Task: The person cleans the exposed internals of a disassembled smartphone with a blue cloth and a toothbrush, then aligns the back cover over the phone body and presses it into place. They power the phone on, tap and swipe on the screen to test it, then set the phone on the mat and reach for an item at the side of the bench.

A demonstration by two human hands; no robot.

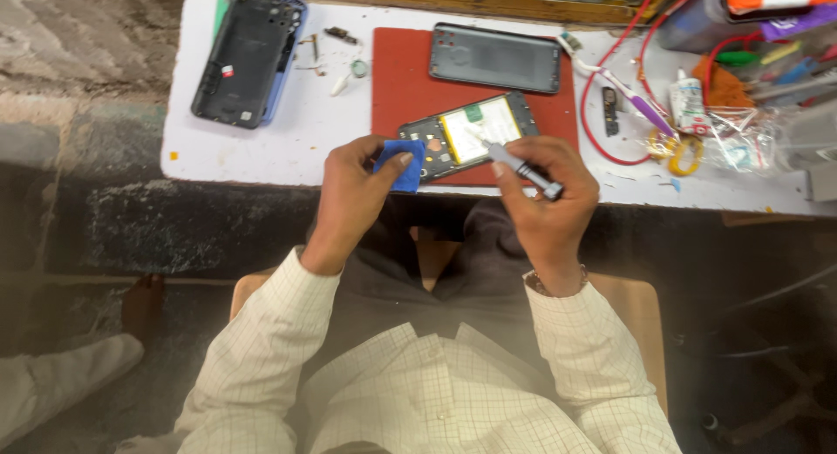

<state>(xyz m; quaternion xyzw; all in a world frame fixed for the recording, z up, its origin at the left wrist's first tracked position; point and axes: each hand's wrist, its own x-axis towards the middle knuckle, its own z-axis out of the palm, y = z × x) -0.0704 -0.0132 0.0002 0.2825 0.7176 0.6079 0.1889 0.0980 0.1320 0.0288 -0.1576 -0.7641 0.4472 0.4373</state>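
An opened phone (475, 129) with a pale battery showing lies on a red mat (397, 79) at the table's near edge. My left hand (356, 191) pinches a blue plastic pick (403, 164) against the phone's left end. My right hand (545, 197) grips a slim metal screwdriver (521, 168), its tip resting on the battery area. A grey back cover (495, 58) lies on the mat behind the phone.
On the white table (288, 144) a second dark phone body in a blue case (249, 56) lies at far left, small loose parts (336, 53) beside it. Red wires (610, 88), a glue tube (689, 101), yellow-handled scissors (676, 149) and plastic bags clutter the right.
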